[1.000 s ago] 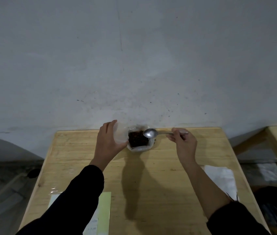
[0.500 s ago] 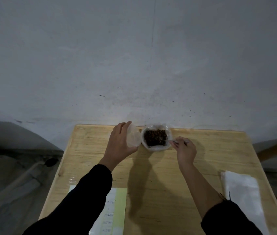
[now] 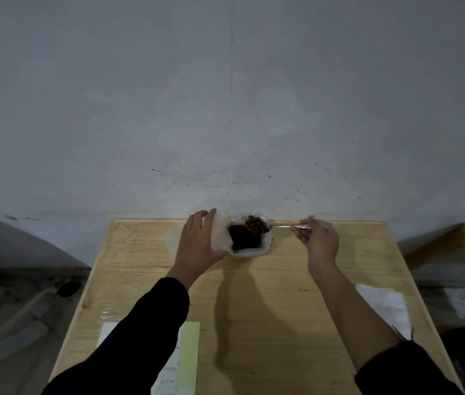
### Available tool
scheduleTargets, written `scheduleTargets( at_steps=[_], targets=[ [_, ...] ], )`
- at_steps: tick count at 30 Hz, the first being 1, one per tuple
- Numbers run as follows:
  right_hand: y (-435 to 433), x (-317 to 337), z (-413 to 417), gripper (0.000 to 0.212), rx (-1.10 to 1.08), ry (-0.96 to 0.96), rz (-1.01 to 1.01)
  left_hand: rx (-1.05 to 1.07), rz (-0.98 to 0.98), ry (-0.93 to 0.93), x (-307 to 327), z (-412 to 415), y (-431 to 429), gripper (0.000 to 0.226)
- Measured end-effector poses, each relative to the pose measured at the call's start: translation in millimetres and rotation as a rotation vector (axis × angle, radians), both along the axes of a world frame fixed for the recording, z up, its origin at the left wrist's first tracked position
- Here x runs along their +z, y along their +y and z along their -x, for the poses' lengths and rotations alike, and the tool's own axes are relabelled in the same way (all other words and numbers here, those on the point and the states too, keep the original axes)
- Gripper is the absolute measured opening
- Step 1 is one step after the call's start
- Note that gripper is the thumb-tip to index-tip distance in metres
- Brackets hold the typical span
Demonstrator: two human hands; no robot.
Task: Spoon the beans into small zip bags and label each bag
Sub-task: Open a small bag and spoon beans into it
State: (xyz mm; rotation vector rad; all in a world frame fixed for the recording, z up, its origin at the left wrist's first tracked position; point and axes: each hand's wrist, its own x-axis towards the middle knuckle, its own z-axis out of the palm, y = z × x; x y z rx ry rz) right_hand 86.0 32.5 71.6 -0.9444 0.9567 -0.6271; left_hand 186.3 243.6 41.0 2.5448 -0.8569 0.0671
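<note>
While the left hand (image 3: 200, 246) curls round a small clear bag (image 3: 220, 234), thumb on the near side and fingers on the far side, the right hand (image 3: 320, 241) pinches the handle end of a spoon (image 3: 284, 227) between thumb and fingertips. Both hands sit just above the middle of the frame, at the far edge of the table (image 3: 268, 309), and they are apart, 1 on each side of a pale tub (image 3: 249, 253). The tub holds dark beans (image 3: 241, 238) and stands against the wall (image 3: 225, 109). The bag touches the tub's left rim and stands upright; whether its mouth is open cannot be told.

The spoon lies roughly level, handle pointing right, its bowl over the tub's upper right part with a heap of beans on it. Whether the bowl touches the beans below is unclear.

At the lower left of the table a label sheet (image 3: 190, 352) lies partly under the dark left sleeve (image 3: 140, 337). At the right edge lies a white stack (image 3: 382, 306), well apart from the tub.
</note>
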Motion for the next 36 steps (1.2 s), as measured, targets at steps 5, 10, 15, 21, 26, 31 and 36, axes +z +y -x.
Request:
scheduleTargets(
  at_steps=[5,10,15,21,26,31,36],
  targets=[
    [2.1,30.0,4.1,0.027,0.214,-0.047,0.182,-0.061,0.042,-0.024,3.4,9.7,-24.8,0.089],
    [1.3,29.9,13.2,0.024,0.296,0.034,0.438,-0.103,0.083,-0.025,4.5,16.7,-42.0,0.085],
    [-15.9,18.2,26.3,0.022,0.095,0.01,0.373,-0.119,0.094,-0.018,2.0,15.6,-30.4,0.083],
    [-1.0,-12.9,23.3,0.019,0.263,0.082,0.351,-0.118,0.068,-0.03,-2.3,9.4,-7.0,0.088],
    [24.4,-41.4,12.4,0.014,0.466,0.173,0.595,-0.125,0.059,-0.044,-5.5,4.6,9.4,0.089],
    [40.3,-57.5,-0.9,0.015,0.295,0.164,0.25,-0.11,0.038,-0.04,-11.7,0.9,22.0,0.09],
    [34.9,-58.8,-5.2,0.022,0.127,0.205,-0.003,-0.106,0.004,-0.032,-15.5,3.0,23.5,0.092]
  ],
)
